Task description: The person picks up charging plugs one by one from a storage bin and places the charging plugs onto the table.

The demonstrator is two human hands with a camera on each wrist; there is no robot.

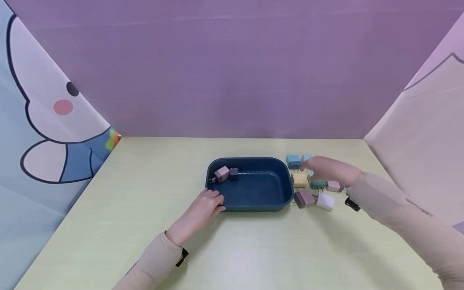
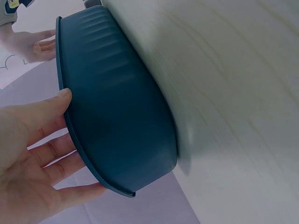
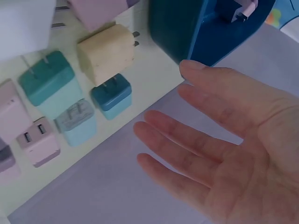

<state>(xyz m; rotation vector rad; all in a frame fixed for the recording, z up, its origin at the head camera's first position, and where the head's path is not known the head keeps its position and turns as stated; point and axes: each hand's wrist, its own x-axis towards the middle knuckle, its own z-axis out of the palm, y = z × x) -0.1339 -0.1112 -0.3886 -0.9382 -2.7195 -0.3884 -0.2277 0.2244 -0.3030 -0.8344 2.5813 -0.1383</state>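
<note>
A dark blue plastic basin stands on the table, and my left hand holds its near left corner. In the left wrist view the thumb lies on the outside of the rim, with the other fingers behind it. Inside the basin are a pink charger plug and a dark purple one. My right hand is over the loose charger plugs right of the basin, its fingers extended and holding nothing. Nearest it are a blue plug, a yellow plug and a green plug.
Closer to me lie a mauve plug and a white plug; a pink plug is farther right. Some have their metal prongs sticking out. A purple backdrop rises behind the pale table, with printed cloth at both sides.
</note>
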